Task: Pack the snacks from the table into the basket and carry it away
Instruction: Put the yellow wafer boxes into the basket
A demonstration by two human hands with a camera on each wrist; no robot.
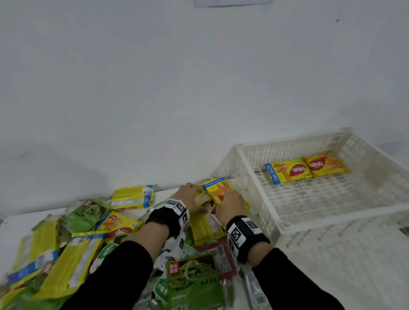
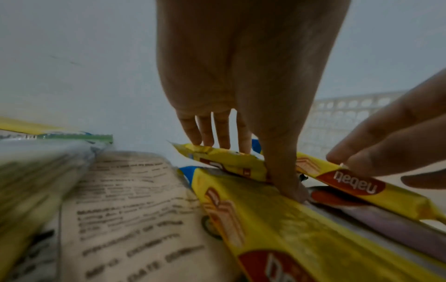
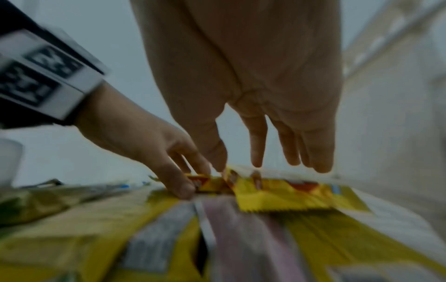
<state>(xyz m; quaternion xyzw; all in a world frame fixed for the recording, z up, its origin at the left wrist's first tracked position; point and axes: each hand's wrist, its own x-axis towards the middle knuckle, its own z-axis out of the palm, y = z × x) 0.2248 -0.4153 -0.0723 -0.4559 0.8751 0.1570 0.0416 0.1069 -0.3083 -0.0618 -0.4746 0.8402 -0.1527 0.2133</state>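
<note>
Your left hand [image 1: 189, 195] pinches one flat yellow foil wafer packet [image 2: 226, 162] while your right hand [image 1: 230, 205] closes on its neighbour [image 1: 218, 190], both at the pile's far edge on the white table [image 1: 13, 228], just left of the white plastic lattice basket [image 1: 274, 216]. Light and slippery, these probably hold best by the crimped ends.

You've got a plain white wall [image 1: 177, 88] filling the upper part of the head view, right behind the desk [image 1: 13, 223]. There's a pale rectangular panel [image 1: 232, 2] on it at the top edge, cut off by the frame. One small dark speck [image 1: 337, 20] sits on the wall upper right. Desk top is white; only a bare strip shows at your far left.
</note>
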